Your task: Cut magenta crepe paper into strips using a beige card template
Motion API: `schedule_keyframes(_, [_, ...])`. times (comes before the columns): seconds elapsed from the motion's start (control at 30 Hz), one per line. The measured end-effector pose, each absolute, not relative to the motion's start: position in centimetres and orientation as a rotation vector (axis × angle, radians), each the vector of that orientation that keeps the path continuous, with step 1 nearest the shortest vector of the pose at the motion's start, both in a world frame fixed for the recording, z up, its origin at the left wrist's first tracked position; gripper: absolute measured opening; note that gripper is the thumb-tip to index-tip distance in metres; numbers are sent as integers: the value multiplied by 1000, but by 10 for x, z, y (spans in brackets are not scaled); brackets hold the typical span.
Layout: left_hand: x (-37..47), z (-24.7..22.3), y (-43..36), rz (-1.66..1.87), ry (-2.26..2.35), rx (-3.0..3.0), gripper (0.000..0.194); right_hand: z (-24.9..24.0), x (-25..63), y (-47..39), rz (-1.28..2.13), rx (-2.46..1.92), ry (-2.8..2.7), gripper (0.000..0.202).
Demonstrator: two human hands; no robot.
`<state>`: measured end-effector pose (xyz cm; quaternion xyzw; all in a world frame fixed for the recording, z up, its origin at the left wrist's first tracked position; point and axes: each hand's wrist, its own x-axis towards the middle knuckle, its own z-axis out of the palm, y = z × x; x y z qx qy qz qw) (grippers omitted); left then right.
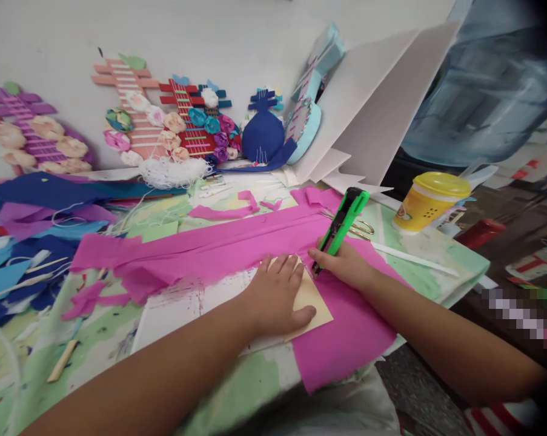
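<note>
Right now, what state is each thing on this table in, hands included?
Left hand: open, palm down
Yellow card: flat, partly under the left hand
Right hand: closed around the cutter
Green cutter: tilted, tip down; blade hard to make out
Pink paper: spread out, wrinkled toward the left
Lidded cup: standing, lid on
Gold scissors: lying down, open or closed unclear
White string: tangled heap
</note>
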<state>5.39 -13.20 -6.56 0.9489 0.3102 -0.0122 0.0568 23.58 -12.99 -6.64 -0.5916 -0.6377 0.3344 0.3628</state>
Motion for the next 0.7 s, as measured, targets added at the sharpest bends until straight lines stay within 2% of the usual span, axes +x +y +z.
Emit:
schedule_keyframes(0.5, [53, -68, -129, -41, 914, 2830, 76, -68, 229, -136, 761, -1505, -1795, 33])
schedule_keyframes(0.7, [53, -69, -129, -39, 915, 2841, 75, -67, 237, -131, 856, -1533, -1579, 35])
